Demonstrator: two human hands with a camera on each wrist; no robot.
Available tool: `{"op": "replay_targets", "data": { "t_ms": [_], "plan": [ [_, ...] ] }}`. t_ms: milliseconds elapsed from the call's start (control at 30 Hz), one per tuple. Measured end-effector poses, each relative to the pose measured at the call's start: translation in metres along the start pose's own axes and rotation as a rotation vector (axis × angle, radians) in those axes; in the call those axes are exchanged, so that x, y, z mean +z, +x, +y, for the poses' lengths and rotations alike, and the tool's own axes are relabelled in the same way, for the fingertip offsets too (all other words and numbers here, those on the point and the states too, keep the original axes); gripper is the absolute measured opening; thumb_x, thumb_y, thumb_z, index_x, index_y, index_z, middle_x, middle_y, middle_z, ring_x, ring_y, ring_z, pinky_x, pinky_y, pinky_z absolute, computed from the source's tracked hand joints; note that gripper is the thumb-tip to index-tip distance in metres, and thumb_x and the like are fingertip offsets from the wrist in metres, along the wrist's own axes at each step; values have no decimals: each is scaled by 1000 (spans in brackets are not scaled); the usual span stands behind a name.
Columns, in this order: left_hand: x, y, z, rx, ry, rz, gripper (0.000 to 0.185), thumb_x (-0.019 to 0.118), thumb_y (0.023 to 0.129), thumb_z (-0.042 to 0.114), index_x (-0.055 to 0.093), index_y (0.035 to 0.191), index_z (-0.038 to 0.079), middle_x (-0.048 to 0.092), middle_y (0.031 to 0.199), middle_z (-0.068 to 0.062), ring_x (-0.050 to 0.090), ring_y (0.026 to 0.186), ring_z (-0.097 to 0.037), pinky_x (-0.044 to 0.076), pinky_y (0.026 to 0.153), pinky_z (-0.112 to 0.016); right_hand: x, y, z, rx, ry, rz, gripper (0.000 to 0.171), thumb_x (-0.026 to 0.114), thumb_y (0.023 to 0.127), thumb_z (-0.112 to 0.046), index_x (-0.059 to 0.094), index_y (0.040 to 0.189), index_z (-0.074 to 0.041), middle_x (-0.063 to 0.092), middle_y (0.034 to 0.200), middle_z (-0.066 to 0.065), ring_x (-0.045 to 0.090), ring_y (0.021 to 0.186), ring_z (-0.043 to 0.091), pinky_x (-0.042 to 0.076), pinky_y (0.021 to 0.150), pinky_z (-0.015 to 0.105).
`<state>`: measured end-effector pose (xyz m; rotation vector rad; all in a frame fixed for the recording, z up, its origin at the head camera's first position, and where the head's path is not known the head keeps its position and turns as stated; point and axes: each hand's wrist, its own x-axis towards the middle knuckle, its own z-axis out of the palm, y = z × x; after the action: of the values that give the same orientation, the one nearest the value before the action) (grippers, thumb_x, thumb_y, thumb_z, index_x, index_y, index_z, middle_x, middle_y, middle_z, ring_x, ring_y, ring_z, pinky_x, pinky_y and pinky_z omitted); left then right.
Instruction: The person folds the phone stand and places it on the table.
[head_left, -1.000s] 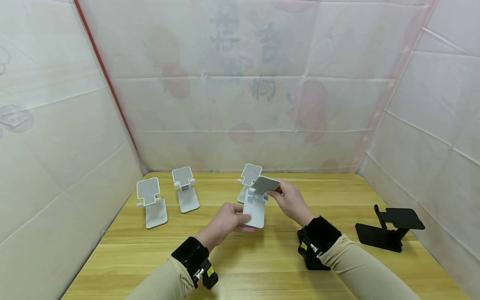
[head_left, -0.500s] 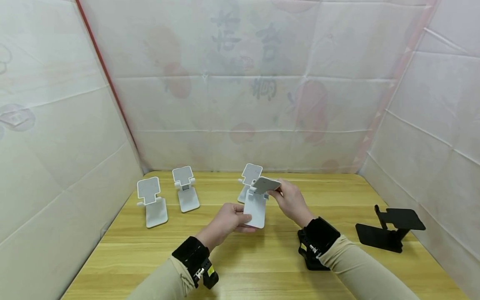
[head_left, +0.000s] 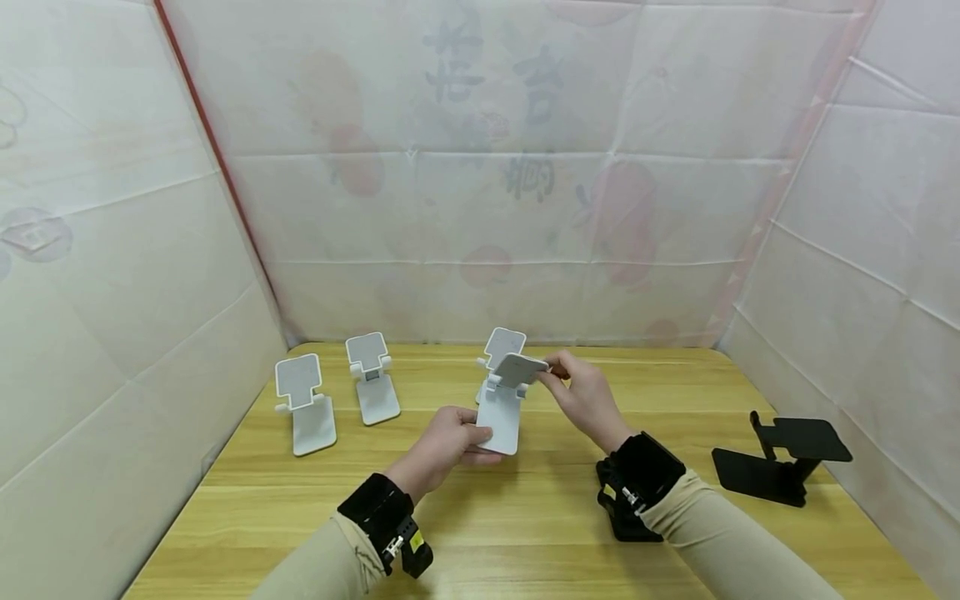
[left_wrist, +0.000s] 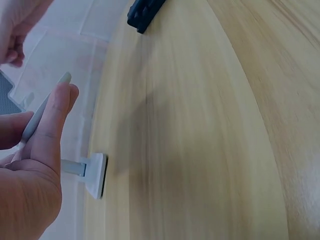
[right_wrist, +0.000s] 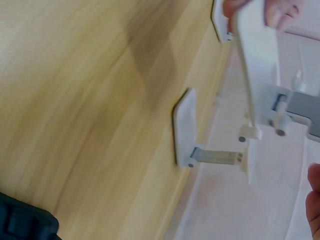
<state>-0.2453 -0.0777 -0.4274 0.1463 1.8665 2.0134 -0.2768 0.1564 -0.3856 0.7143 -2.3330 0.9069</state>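
Table (head_left: 540,517); hand-hidden white stand (head_left: 501,417)

Sheet-walled booth (head_left: 480,208), wooden table (head_left: 525,533)

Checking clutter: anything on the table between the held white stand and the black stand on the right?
Head view: only the right hand and wrist; otherwise bare wooden table between white folding stand and black folding stand.

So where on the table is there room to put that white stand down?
The near table between the two sleeves is bare wood. There is also bare wood at the far right, behind the black stand. The far left is crowded with two white stands, and a third sits behind the held stand.
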Motion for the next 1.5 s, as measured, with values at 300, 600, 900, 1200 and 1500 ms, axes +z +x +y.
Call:
{"op": "replay_targets", "data": {
  "t_ms": [300, 600, 900, 1200, 1500],
  "plan": [
    [-2, -1, -3, -9, -11, 6, 41, 57, 101, 0, 50, 137, -18, 64, 122, -29, 73, 101, -36, 64, 86, -40, -5, 4, -4, -65, 9, 12, 10, 76, 91, -6, 68, 97, -6, 70, 85, 2, 64, 75, 14, 55, 62, 32],
    [-1, -1, -5, -3, -38, 4, 40, 56, 102, 0, 50, 136, -19, 66, 119, -28, 74, 99, -36, 64, 86, -40, -1, 4, -4, -126, -25, 19, 13, 78, 87, -2, 66, 89, -6, 66, 76, 0, 51, 64, 9, 44, 54, 24],
    [0, -3, -5, 6, -52, -5, 39, 56, 102, 0, 51, 135, -19, 66, 119, -28, 73, 101, -36, 64, 86, -39, 1, 0, -4, -219, -58, 46, 18, 80, 84, 1, 63, 85, -6, 63, 75, 1, 47, 63, 9, 42, 51, 22],
    [0, -2, -2, -5, -98, 1, 39, 57, 103, 2, 50, 133, -21, 68, 115, -29, 74, 100, -35, 63, 87, -37, 7, -4, -5, -338, -104, 67, 22, 83, 80, 2, 63, 84, -6, 62, 76, 2, 49, 67, 13, 44, 55, 26],
    [-1, -3, 2, 14, -138, -9, 42, 55, 103, 2, 45, 136, -23, 65, 118, -32, 72, 104, -38, 62, 89, -37, 11, -6, -6, -444, -140, 65, 22, 81, 82, 2, 61, 85, -7, 60, 77, 1, 53, 70, 16, 47, 60, 31]
  ]
}}
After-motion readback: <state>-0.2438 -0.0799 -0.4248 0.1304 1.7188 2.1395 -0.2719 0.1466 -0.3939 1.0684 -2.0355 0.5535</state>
